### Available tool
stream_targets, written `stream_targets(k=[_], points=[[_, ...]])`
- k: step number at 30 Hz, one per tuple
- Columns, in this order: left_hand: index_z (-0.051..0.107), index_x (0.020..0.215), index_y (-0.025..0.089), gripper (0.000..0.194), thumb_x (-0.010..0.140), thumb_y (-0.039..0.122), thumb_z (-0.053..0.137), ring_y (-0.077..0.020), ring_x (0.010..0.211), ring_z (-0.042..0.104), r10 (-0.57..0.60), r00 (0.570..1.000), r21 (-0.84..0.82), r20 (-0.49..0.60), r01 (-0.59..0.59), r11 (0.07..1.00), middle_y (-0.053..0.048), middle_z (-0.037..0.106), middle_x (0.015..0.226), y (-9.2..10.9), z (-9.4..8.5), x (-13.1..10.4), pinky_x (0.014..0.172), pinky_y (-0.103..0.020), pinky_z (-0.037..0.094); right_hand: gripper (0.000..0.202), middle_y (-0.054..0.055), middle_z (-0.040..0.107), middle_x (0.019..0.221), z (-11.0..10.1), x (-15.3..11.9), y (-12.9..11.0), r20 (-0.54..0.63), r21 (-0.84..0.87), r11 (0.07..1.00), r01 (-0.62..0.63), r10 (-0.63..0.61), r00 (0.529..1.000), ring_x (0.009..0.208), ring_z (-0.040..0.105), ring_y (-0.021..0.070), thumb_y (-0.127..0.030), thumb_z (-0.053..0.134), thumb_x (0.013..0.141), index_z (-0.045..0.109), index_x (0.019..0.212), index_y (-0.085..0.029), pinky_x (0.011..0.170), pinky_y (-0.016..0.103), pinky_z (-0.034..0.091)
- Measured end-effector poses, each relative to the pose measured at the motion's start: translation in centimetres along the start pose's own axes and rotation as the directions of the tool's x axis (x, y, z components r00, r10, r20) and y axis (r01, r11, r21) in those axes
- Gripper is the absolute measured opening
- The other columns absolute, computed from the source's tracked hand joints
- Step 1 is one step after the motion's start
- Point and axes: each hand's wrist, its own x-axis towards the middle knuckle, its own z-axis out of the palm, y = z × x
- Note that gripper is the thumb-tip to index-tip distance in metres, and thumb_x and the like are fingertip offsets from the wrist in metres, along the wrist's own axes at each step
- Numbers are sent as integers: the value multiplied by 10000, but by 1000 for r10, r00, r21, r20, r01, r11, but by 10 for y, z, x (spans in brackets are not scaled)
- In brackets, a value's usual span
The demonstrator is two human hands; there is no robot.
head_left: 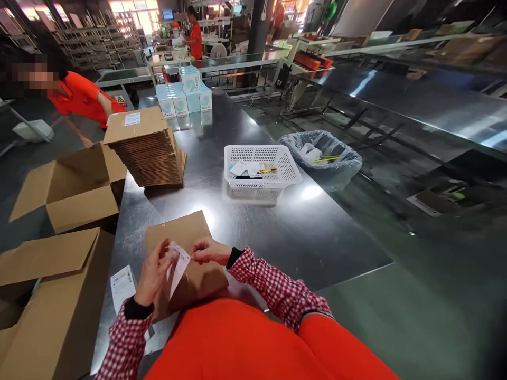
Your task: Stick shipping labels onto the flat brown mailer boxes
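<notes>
Label [181, 264] slants between the two hands, above a flat cardboard carton [198, 281] lying at the near edge of the worktop [285, 232], toward its left corner. The right hand [209, 250], thumb and fingers closed in a pinch, has hold of the label's right corner. The left hand [154, 270], half open with fingers curled, meets its left side; whether it grips or only touches, I cannot tell. Printed sheets [123, 287] lie beside the left wrist, by the worktop's left edge.

And it's the bare left hand [156, 266] raised, a black fabric cuff [137, 309] at its wrist, fingers curled inward; opposite, the bare right hand [209, 250], fingertips pinched. Both forearms, in red-and-white checked sleeves [273, 279], angle inward!
</notes>
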Motion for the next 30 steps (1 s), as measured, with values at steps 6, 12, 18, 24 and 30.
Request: stream_targets(k=[6,12,18,24,30], points=[[673,857,204,308,773,491,600,-187,723,623,103,993,-70,-57,-106,992,-34,683,802,13,27,15,672,-300,497,165,-26,550,638,2,18,4,-257,23,976,218,-205,945,599,486,86,-308,634,717,587,726,-150,565,215,378],[685,876,155,373,824,493,534,-171,671,643,84,994,-112,-71,-91,990,-53,718,788,9,37,40,599,-260,502,62,-18,547,713,-18,43,-4,-186,-407,865,293,-393,900,655,461,97,-195,576,788,626,775,-161,628,224,389],[686,916,180,277,882,355,474,-214,884,641,170,982,83,-80,-164,983,-75,716,955,-3,58,89,790,-329,491,105,7,579,793,-80,93,-7,-191,-594,774,220,-401,896,761,511,122,-126,546,784,644,801,-160,748,252,421],[688,844,175,203,881,180,489,-223,892,620,227,968,351,109,-251,902,-87,703,885,-16,111,141,848,-380,434,97,9,502,787,-145,132,23,-330,-601,792,108,-369,869,821,488,137,-62,561,729,631,706,-125,850,296,395],[663,1060,167,279,922,203,422,-265,979,594,180,956,478,230,-272,835,-105,674,980,-29,141,151,842,-394,445,107,1,516,764,-160,144,53,-385,-502,862,75,-300,873,770,496,118,-54,570,707,631,690,-140,774,254,420]])
